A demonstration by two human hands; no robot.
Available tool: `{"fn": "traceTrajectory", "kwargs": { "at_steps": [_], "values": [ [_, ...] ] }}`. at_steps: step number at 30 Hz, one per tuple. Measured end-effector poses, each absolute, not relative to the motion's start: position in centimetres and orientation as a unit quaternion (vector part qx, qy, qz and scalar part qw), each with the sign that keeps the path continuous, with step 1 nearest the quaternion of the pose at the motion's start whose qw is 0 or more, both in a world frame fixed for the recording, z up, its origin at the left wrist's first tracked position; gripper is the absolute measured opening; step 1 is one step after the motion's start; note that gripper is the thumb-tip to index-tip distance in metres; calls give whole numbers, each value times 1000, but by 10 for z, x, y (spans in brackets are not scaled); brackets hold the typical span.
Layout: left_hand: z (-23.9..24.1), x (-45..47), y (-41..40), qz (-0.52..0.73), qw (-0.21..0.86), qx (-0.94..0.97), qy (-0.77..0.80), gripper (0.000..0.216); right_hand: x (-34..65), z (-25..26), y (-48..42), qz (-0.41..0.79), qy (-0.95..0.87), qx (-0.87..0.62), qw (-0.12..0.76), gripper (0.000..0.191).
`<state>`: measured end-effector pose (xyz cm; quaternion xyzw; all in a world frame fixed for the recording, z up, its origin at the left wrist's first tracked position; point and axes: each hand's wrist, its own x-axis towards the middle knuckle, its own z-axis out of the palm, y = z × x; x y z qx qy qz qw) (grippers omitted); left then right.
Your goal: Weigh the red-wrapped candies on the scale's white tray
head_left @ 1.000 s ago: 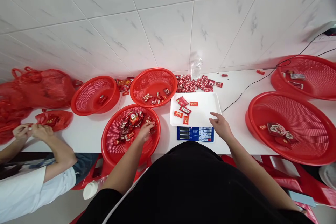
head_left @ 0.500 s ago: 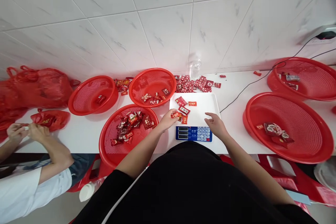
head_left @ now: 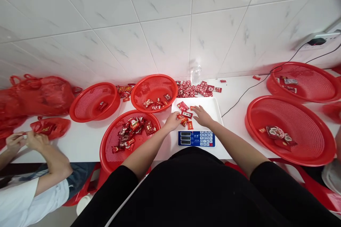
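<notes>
A white weighing scale (head_left: 213,108) with a blue keypad panel stands in front of me, with several small red and orange wrapped snack packets (head_left: 187,114) on its pan. My left hand (head_left: 172,122) is at the pan's left side, fingers closed on a small orange packet (head_left: 180,116) at the edge of the group. From the right, my right hand (head_left: 203,116) reaches over the pan with its fingers apart. Its fingertips are beside the packets and partly cover a small orange one (head_left: 192,108).
Red baskets with packets stand left (head_left: 102,152) and right (head_left: 247,127). Loose packets (head_left: 190,89) and a clear bottle (head_left: 195,74) lie behind the scale. A black cable (head_left: 241,97) crosses the table. At far left, another person's hands (head_left: 36,140) work beside red bags (head_left: 53,95).
My right hand has moved left and forward across the pan to the packets. My left hand remains near the same spot. The camera view has shifted slightly.
</notes>
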<state>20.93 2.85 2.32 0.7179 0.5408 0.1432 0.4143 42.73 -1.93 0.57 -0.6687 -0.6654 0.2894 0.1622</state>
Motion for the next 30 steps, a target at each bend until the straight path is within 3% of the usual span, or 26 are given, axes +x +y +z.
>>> {"fn": "traceTrajectory", "kwargs": {
  "at_steps": [7, 15, 21, 25, 30],
  "values": [
    [29, 227, 53, 84, 253, 840, 472, 43, 420, 1, -38, 264, -710, -639, 131, 62],
    [16, 241, 73, 14, 268, 863, 428, 41, 405, 8, -55, 205, -738, -634, 104, 71],
    [18, 231, 54, 69, 316, 845, 426, 39, 403, 2, -50, 193, -731, -646, 107, 63],
    [38, 207, 37, 177, 340, 814, 437, 38, 406, 2, -57, 195, -726, -635, 176, 61],
    [43, 131, 18, 326, 284, 670, 603, 25, 420, 2, -82, 225, -645, -677, 273, 53]
  ]
}}
